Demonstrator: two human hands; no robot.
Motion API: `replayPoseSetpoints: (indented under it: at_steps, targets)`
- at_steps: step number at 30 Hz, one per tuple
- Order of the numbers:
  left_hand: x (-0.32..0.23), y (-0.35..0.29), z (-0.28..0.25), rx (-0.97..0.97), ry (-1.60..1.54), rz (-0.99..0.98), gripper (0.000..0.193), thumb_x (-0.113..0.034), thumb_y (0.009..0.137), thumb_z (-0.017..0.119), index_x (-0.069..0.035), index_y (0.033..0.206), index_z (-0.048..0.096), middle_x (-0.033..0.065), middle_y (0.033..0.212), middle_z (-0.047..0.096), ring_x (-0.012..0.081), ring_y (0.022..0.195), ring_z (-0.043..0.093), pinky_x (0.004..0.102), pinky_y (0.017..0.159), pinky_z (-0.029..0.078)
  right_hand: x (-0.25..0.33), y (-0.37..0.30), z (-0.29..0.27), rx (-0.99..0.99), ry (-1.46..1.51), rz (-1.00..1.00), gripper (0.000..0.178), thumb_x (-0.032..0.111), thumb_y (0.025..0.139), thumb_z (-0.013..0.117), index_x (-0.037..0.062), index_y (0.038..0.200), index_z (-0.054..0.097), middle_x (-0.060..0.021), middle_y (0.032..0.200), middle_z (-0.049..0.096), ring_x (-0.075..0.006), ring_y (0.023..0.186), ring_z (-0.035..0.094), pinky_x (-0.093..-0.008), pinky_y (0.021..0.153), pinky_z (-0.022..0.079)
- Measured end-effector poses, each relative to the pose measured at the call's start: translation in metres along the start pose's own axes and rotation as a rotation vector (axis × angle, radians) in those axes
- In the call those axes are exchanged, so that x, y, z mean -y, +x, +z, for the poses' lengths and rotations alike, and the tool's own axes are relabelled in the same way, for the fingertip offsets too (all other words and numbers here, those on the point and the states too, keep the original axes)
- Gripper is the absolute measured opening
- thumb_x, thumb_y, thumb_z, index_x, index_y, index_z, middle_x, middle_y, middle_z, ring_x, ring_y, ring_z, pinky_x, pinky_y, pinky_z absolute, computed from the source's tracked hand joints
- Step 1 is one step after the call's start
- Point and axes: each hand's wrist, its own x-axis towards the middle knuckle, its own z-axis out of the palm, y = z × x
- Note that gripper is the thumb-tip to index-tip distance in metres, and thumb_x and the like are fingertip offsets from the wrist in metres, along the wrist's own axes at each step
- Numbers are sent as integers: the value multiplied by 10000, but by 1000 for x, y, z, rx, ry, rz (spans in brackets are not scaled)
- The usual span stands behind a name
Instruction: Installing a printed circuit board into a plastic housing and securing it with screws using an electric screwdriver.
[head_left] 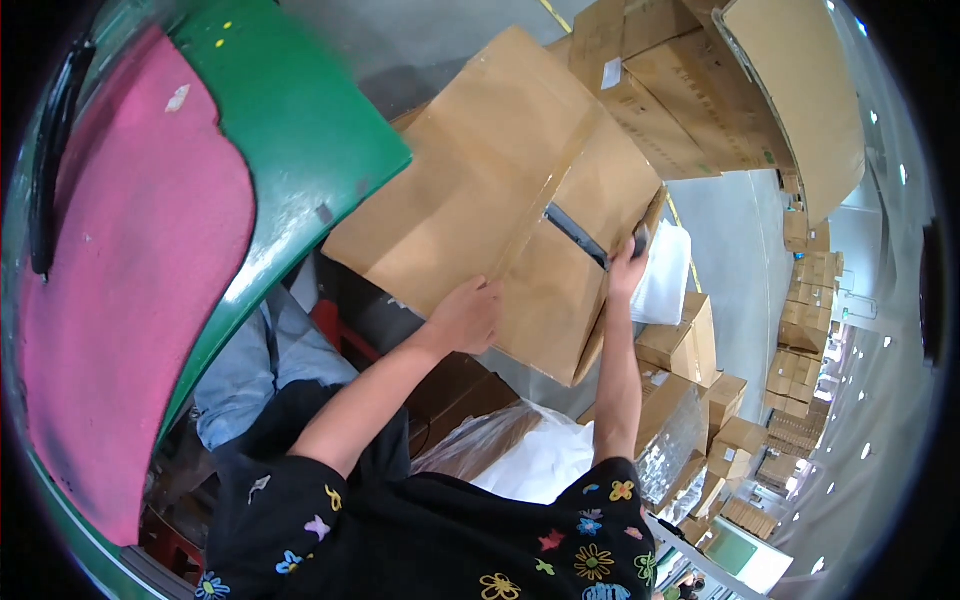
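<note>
A large brown cardboard box [470, 140] tilts in front of me, with a strip of tape along its seam. My left hand [468, 315] rests against the box near the seam, its fingers curled; whether anything is in them is hidden. At the box's right edge, my right hand [626, 268] is closed around a small dark object, mostly covered by the fingers. A narrow dark strip [578, 236] runs from the seam to that hand; I cannot tell whether it is a gap or a flat thing.
On the left stands a green table [300, 130] with a pink mat [140, 270]. Large cartons [690, 90] rise at the far right. White wrapping [664, 275] lies beyond my right hand. Several boxes [690, 340] and clear plastic film [505, 440] are near my right arm.
</note>
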Motion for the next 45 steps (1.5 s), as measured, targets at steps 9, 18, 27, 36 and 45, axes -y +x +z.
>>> replayPoseSetpoints:
  at_steps: [9, 18, 27, 36, 45]
  targets:
    - [5, 4, 2, 126, -18, 39, 246, -351, 746, 591, -167, 620, 694, -46, 883, 603, 173, 1021, 447, 342, 828, 346, 105, 179, 123, 122, -772, -320, 277, 168, 896, 570, 49, 1146, 548, -218, 1097, 617, -384, 1028, 594, -497, 813, 487]
    - [4, 9, 11, 36, -136, 39, 246, -316, 719, 607, -161, 530, 642, -34, 856, 571, 172, 979, 456, 348, 814, 358, 82, 224, 123, 419, -1286, -466, 429, 96, 929, 409, 284, 1314, 401, -207, 1113, 609, -389, 999, 614, -510, 822, 501]
    - [0, 8, 19, 78, -93, 93, 190, -318, 699, 570, -211, 571, 661, -34, 808, 584, 171, 970, 475, 358, 809, 364, 78, 144, 63, 287, -644, -387, 275, 175, 955, 463, -12, 1156, 444, -297, 1080, 554, -467, 1015, 530, -491, 823, 428]
    - [-5, 5, 19, -35, -65, 48, 182, -281, 697, 595, -138, 594, 637, 32, 868, 581, 203, 992, 473, 365, 816, 369, 20, -91, -74, -24, -768, -87, 398, 187, 749, 736, -59, 963, 509, -221, 904, 515, -426, 885, 514, -472, 809, 421]
    - [-14, -1, -72, -171, -431, 143, 182, -169, 692, 586, -56, 553, 551, 107, 848, 548, 283, 970, 462, 406, 783, 384, -56, -146, -83, -214, -638, 263, 350, 251, 849, 652, -9, 1036, 509, -244, 1019, 573, -423, 955, 572, -491, 784, 446]
